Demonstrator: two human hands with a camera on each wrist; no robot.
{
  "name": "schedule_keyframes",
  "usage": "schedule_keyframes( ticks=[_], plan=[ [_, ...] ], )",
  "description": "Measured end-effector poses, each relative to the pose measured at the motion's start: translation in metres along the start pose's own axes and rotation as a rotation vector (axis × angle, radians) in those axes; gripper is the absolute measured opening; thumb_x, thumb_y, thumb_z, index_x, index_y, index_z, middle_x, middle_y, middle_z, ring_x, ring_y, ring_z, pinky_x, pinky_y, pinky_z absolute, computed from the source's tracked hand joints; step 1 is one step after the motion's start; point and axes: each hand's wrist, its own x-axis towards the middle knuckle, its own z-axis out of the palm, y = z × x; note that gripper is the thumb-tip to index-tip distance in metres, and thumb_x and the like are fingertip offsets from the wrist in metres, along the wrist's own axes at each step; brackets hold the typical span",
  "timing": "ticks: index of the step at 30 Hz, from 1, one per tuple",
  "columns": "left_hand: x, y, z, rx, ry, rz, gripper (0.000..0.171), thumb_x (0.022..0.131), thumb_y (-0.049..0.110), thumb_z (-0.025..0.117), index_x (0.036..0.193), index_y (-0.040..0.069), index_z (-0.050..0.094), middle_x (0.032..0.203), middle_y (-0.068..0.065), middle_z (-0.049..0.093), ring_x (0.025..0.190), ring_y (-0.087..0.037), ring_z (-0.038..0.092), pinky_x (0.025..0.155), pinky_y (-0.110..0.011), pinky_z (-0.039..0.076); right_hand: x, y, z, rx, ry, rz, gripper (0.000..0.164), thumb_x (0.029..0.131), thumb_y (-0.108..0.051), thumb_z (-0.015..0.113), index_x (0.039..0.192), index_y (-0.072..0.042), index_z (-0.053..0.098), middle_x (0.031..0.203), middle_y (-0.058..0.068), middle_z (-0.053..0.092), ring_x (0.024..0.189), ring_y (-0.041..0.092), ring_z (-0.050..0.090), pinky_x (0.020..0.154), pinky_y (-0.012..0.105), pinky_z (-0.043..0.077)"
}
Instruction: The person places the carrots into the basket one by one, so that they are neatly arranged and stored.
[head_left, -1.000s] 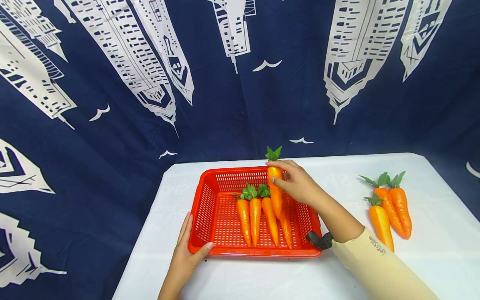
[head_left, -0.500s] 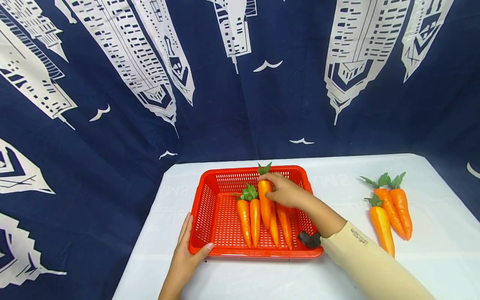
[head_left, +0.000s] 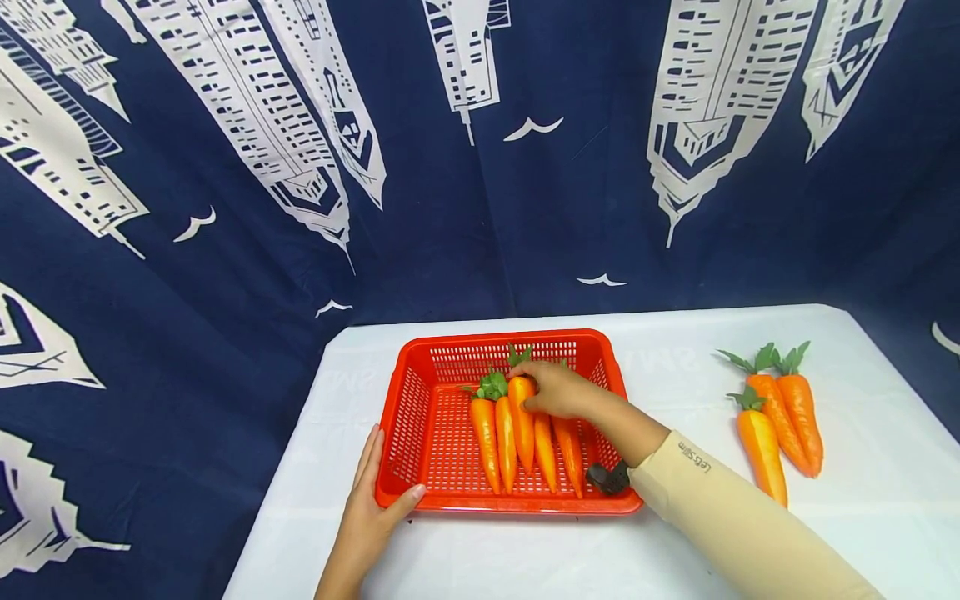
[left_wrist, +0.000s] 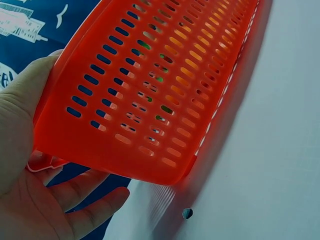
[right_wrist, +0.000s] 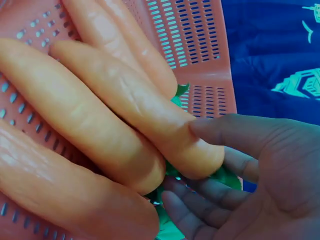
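My right hand (head_left: 558, 390) reaches into a red plastic basket (head_left: 517, 504) and holds a carrot (head_left: 521, 429) near its leafy top. In the right wrist view, the thumb lies on the upper side of this held carrot (right_wrist: 135, 100), with the fingers below its thick end. The carrot lies among several others in the basket, tip toward the front. At the basket's front left corner, my left hand (head_left: 367, 500) grips the rim. The left wrist view shows the thumb and fingers (left_wrist: 82, 192) of that hand on either side of the rim.
Three more carrots (head_left: 801, 417) lie on the white table (head_left: 697, 400) to the right of the basket. Behind the table hangs a dark blue cloth (head_left: 450, 242) printed with white buildings. A black wrist camera (head_left: 607, 477) overlaps the basket's front right corner.
My right hand has lowered the carrot into the basket and shifted it left, beside the other carrots. My left hand has stayed at the corner.
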Motion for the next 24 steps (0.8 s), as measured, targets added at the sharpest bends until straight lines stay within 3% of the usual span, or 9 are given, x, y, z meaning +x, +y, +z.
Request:
schedule_keyframes(
  ticks=[5,9,17,24],
  plan=[
    [-0.001,-0.001,0.001,-0.014,0.004,0.005,0.103,0.083,0.034,0.083,0.162,0.034,0.017,0.17,0.014,0.01,0.155,-0.019,0.017,0.123,-0.054,0.023,0.001,0.002,0.006,-0.012,-0.028,0.007,0.047,0.087,-0.017,0.078,0.131,-0.015,0.063,0.116,0.004,0.068,0.097,0.02,0.06,0.088,0.038,0.054],
    [-0.002,-0.001,0.0,-0.012,0.003,0.014,0.101,0.084,0.037,0.082,0.162,0.033,0.017,0.17,0.013,0.01,0.156,-0.022,0.015,0.123,-0.058,0.021,0.003,0.001,0.011,-0.051,-0.033,-0.015,0.048,0.086,-0.023,0.081,0.131,-0.015,0.064,0.113,0.003,0.07,0.097,0.019,0.062,0.089,0.039,0.054],
    [-0.001,0.0,-0.001,-0.005,0.002,0.034,0.102,0.084,0.034,0.083,0.162,0.032,0.018,0.17,0.013,0.01,0.157,-0.02,0.014,0.123,-0.056,0.019,0.008,0.004,0.019,-0.202,-0.005,-0.059,0.048,0.085,-0.029,0.082,0.129,-0.018,0.067,0.118,0.007,0.071,0.116,0.031,0.061,0.106,0.052,0.045],
    [-0.001,-0.001,0.0,-0.011,0.003,0.038,0.101,0.084,0.033,0.083,0.162,0.032,0.019,0.169,0.013,0.01,0.157,-0.022,0.014,0.124,-0.058,0.018,0.009,0.007,0.024,-0.255,-0.001,-0.078,0.047,0.084,-0.026,0.083,0.128,-0.017,0.068,0.125,0.009,0.07,0.13,0.034,0.056,0.123,0.056,0.026]
  ],
)
